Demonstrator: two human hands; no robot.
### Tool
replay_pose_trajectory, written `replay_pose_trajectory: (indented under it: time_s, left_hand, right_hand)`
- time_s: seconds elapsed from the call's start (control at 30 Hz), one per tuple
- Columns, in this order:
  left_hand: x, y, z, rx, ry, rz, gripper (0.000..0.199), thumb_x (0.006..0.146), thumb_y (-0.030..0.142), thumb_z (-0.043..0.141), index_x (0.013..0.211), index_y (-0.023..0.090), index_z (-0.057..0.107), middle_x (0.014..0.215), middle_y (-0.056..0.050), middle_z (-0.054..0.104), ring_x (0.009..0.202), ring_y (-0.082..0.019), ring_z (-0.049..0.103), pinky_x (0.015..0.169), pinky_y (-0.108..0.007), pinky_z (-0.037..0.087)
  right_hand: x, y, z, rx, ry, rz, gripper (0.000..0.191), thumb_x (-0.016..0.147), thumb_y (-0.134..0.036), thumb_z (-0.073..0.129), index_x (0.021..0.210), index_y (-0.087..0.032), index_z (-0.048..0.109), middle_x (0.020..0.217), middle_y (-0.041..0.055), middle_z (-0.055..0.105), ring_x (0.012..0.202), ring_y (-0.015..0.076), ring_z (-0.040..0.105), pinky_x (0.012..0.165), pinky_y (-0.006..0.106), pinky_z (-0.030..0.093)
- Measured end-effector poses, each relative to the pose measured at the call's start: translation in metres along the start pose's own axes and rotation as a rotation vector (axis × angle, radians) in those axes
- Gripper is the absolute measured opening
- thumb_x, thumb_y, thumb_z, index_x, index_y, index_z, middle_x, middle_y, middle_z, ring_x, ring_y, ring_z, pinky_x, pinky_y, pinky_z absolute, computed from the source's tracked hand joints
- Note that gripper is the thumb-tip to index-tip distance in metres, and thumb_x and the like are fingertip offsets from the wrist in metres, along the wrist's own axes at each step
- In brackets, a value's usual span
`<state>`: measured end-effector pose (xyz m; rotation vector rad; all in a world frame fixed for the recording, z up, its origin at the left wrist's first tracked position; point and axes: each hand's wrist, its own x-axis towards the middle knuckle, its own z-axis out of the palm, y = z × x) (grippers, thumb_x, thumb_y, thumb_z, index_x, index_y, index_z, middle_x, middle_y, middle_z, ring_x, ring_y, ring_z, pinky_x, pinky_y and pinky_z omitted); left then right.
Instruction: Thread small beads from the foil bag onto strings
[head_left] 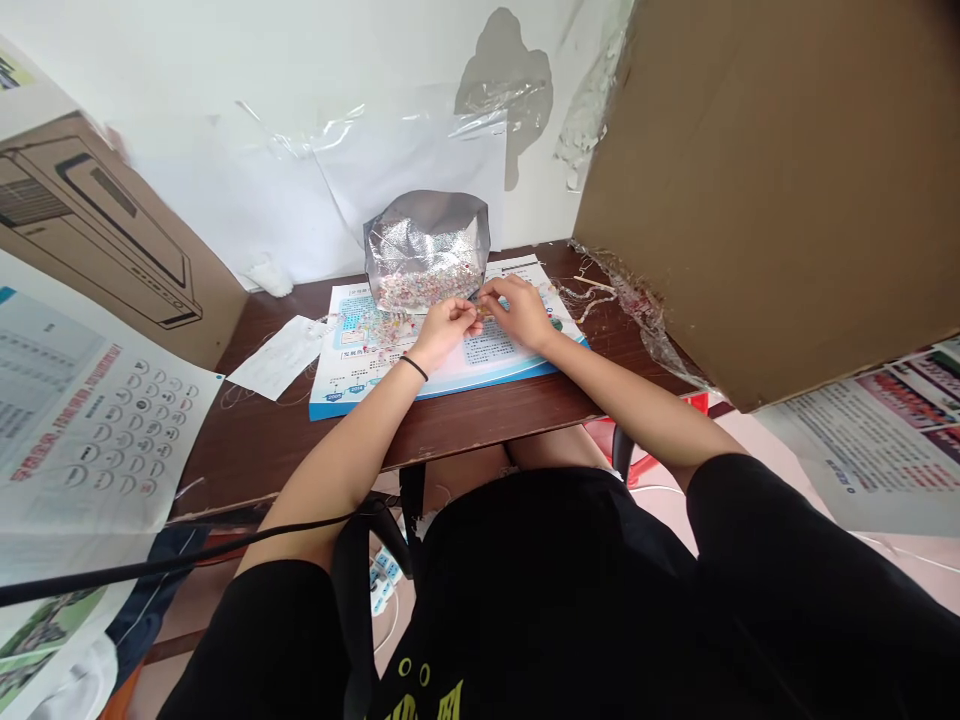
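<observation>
Both hands meet over a printed board (375, 388) with a blue edge, just in front of a silver-lined bag (427, 240). Many small mixed-colour beads (431, 288) show in the bag's lower part. My left hand (442, 332), with a black band at the wrist, is closed in a pinch. Close beside it, my right hand (519, 312) has its thumb and fingers pinched together. Something tiny and yellowish shows between the two hands, too small to name. Loose beads (384, 330) lie on the board left of my left hand.
A large cardboard sheet (780, 180) rises at the right, a cardboard box (127, 230) at the left. White paper (276, 358) lies on the brown table (450, 440) beside the board. Bead strands and threads (589, 297) lie at the right. A black cable (187, 552) crosses the lower left.
</observation>
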<state>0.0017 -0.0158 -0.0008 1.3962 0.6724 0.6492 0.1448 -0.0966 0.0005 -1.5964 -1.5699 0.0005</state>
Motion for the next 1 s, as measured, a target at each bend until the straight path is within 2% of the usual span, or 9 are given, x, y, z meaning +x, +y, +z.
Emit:
replay_pose_trajectory:
  time_s: [0.2, 0.37, 0.77, 1.0]
  left_hand:
    - [0.001, 0.005, -0.003, -0.122, 0.031, -0.058, 0.018, 0.089, -0.001, 0.060, 0.079, 0.014, 0.061, 0.068, 0.002, 0.062, 0.062, -0.005, 0.061, 0.080, -0.026, 0.054]
    - [-0.001, 0.006, -0.005, -0.121, -0.011, -0.056, 0.016, 0.091, 0.002, 0.060, 0.080, 0.014, 0.065, 0.071, 0.001, 0.063, 0.064, -0.005, 0.060, 0.079, -0.025, 0.054]
    - [-0.001, 0.011, -0.003, -0.186, 0.011, -0.129, 0.023, 0.091, -0.002, 0.053, 0.079, 0.013, 0.066, 0.072, 0.000, 0.065, 0.065, -0.005, 0.059, 0.080, -0.024, 0.052]
    - [-0.006, 0.014, 0.002, -0.190, 0.041, -0.119, 0.024, 0.095, 0.000, 0.050, 0.081, 0.014, 0.064, 0.075, -0.001, 0.068, 0.070, -0.007, 0.065, 0.086, -0.027, 0.054]
  right_hand:
    - [-0.001, 0.000, 0.006, 0.009, -0.016, -0.055, 0.018, 0.092, -0.020, 0.050, 0.088, -0.021, 0.067, 0.099, 0.0081, 0.072, 0.099, 0.0257, 0.058, 0.094, 0.040, 0.043]
    - [-0.003, 0.001, 0.009, -0.014, -0.041, -0.029, 0.019, 0.094, -0.020, 0.050, 0.091, -0.022, 0.069, 0.101, 0.0088, 0.070, 0.101, 0.0256, 0.056, 0.094, 0.040, 0.043]
    - [0.000, 0.006, 0.010, 0.013, -0.037, -0.018, 0.016, 0.089, -0.020, 0.054, 0.089, -0.020, 0.070, 0.089, 0.0069, 0.068, 0.088, 0.0232, 0.058, 0.086, 0.037, 0.046]
    - [0.000, 0.004, 0.009, -0.003, -0.033, -0.042, 0.015, 0.088, -0.016, 0.053, 0.083, -0.020, 0.067, 0.094, 0.0083, 0.071, 0.093, 0.0231, 0.059, 0.090, 0.037, 0.046]
